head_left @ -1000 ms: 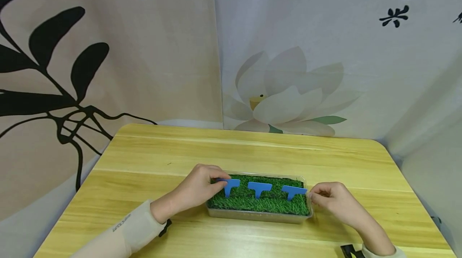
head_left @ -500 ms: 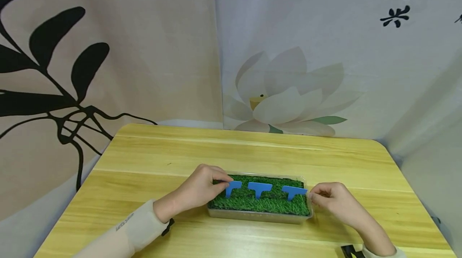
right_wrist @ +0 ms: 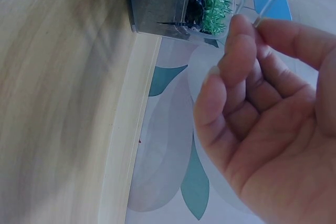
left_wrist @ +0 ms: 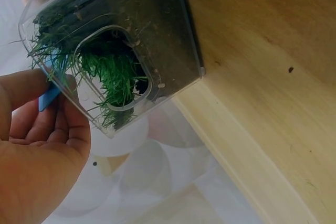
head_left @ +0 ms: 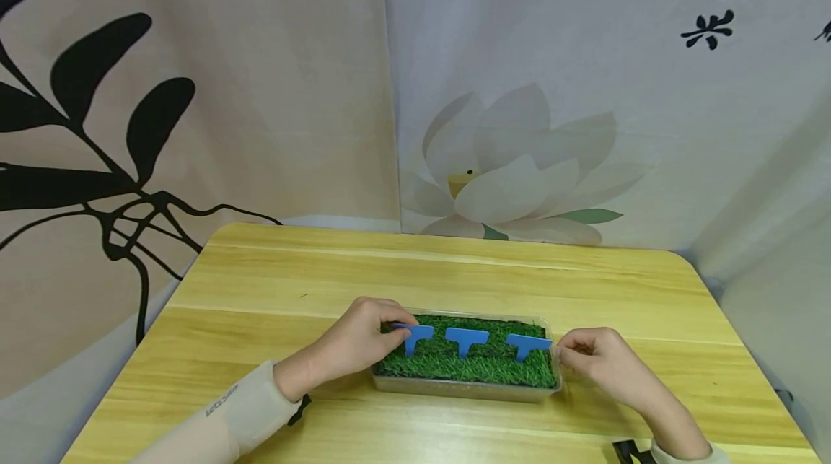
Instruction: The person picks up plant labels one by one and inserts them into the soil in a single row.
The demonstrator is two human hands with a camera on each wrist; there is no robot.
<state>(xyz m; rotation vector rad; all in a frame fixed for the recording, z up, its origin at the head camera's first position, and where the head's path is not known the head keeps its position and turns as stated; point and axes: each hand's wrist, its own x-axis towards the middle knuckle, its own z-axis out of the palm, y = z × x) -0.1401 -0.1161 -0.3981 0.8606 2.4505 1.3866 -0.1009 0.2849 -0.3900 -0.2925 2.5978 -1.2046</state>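
On the wooden table stands a clear plastic box (head_left: 454, 387) holding green artificial-looking grass (head_left: 480, 370) over a dark base. Three blue T-shaped plant labels stand in a row in the grass. My left hand (head_left: 357, 334) pinches the left plant label (head_left: 420, 333) by its left end; the left wrist view shows that blue label (left_wrist: 49, 98) between thumb and fingers. The middle label (head_left: 466, 336) and right label (head_left: 527, 343) are untouched by the left hand. My right hand (head_left: 604, 363) pinches the box's right rim, seen closely in the right wrist view. The labels' lower stems are hidden in grass.
The wooden table (head_left: 311, 269) has rounded far corners, and its back edge meets a printed curtain (head_left: 292, 89). Each short side of the box has an oval cut-out handle. Black straps show near both cuffs.
My left hand and the left plant label shifted slightly right and toward me, then a little back. The right hand, the box and the other labels have not visibly moved.
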